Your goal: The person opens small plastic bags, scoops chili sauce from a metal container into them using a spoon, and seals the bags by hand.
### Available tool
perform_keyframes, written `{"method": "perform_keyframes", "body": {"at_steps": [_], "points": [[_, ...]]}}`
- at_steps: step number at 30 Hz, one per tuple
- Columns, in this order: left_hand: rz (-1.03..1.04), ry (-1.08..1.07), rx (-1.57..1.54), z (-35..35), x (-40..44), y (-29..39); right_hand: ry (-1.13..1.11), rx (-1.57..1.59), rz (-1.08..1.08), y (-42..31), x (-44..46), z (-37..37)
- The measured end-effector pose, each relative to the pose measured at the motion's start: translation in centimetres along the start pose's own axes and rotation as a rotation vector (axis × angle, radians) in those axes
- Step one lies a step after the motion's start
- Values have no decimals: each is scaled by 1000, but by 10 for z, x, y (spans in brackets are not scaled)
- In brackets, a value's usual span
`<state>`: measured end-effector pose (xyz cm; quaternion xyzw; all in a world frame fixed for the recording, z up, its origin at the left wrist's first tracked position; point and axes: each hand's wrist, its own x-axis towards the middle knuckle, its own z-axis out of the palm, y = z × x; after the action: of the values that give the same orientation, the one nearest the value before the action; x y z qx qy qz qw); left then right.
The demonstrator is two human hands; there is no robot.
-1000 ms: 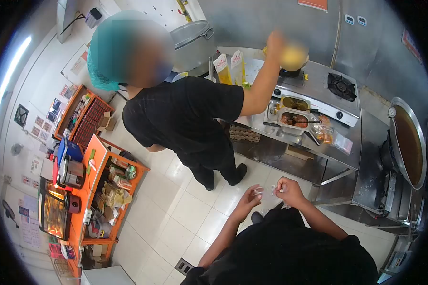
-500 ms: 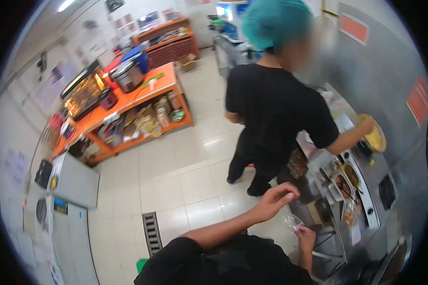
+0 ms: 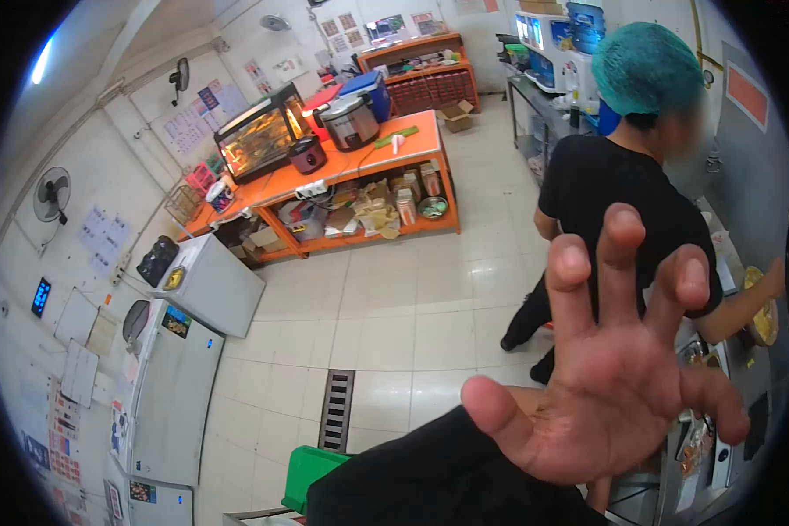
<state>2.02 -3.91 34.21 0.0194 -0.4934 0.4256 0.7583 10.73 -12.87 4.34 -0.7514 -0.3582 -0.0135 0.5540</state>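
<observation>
My left hand (image 3: 609,386) is raised large and close to the camera, palm facing me, fingers spread and bent a little, with nothing in it. A small strip of skin (image 3: 598,493) below it belongs to my right arm; my right hand itself is hidden behind my left. Past my raised fingers stands a co-worker (image 3: 622,175) in a black shirt and a green hair net (image 3: 647,70). That person's arm reaches to a yellow-filled bowl (image 3: 764,320) at the right edge. Part of the steel counter with packets (image 3: 694,447) shows beside my left hand.
An orange table (image 3: 368,162) holds a rice cooker (image 3: 348,123), a smaller cooker (image 3: 307,155) and a lit display case (image 3: 256,140). White appliances (image 3: 171,394) line the left. A floor drain (image 3: 336,410) and a green object (image 3: 309,473) lie near my sleeve.
The view has swung left, away from the stove. My left hand has risen toward the camera and spread its fingers. My right hand, which held a clear plastic bag, has gone out of sight.
</observation>
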Motion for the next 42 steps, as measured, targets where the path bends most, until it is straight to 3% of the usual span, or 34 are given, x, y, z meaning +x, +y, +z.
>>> {"method": "perform_keyframes", "body": {"at_steps": [1,2,4,8,42], "points": [[30,77,-92,3,2,2,21,-39,-156,-35,26,9],[8,-99,-144,-7,7,4,41,-77,-286,-66,47,15],[-11,-92,-160,-3,11,8,67,-139,-486,-120,79,22],[-7,-43,-175,3,11,8,24,-213,-648,-174,114,33],[4,19,-311,15,-9,-27,-21,-342,-703,-206,123,6]]}}
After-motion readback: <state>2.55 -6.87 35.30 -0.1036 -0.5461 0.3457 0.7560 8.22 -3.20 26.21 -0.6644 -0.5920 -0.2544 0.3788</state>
